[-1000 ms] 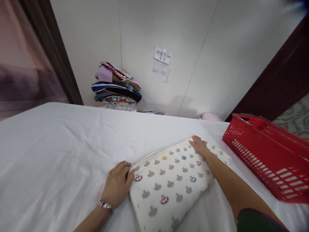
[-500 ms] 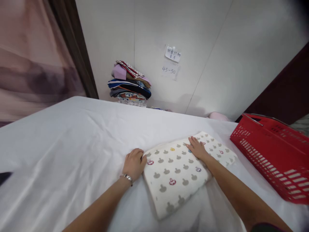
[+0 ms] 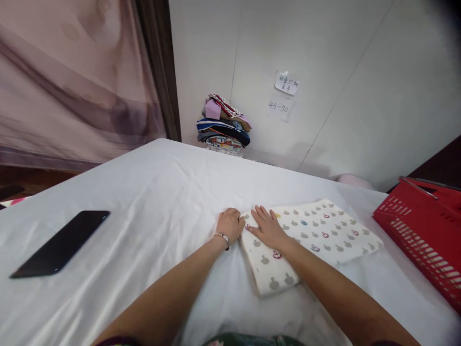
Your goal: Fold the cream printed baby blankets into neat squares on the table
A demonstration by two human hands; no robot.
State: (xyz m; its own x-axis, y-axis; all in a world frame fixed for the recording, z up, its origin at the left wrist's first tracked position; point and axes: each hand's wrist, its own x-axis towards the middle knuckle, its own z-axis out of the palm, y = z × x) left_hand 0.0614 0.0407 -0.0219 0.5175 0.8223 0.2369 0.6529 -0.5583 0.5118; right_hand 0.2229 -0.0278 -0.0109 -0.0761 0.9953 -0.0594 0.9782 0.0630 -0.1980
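Note:
A folded white cloth [image 3: 342,230] printed with grey apple-like shapes and a few coloured ones lies on the white-covered surface. My left hand [image 3: 229,225], with a bracelet at the wrist, is at its far left corner, fingers curled over the edge and closed on it. Right beside it, my right hand [image 3: 268,228] presses flat on top of the cloth, fingers stretched out and slightly spread. The forearm of that hand crosses and hides part of the print.
To the right stands a red plastic basket [image 3: 425,221] with a metal handle. A black phone-like slab [image 3: 63,245] lies at left. Beyond the far edge, a stack of folded fabrics [image 3: 223,127] rises against the wall, with paper notes [image 3: 284,93] nearby. A pinkish curtain [image 3: 79,86] hangs at left.
My right hand has slid left across the cloth, from its middle to near my left hand. The view has turned left, bringing the whole black slab into sight. My left hand stays at the corner.

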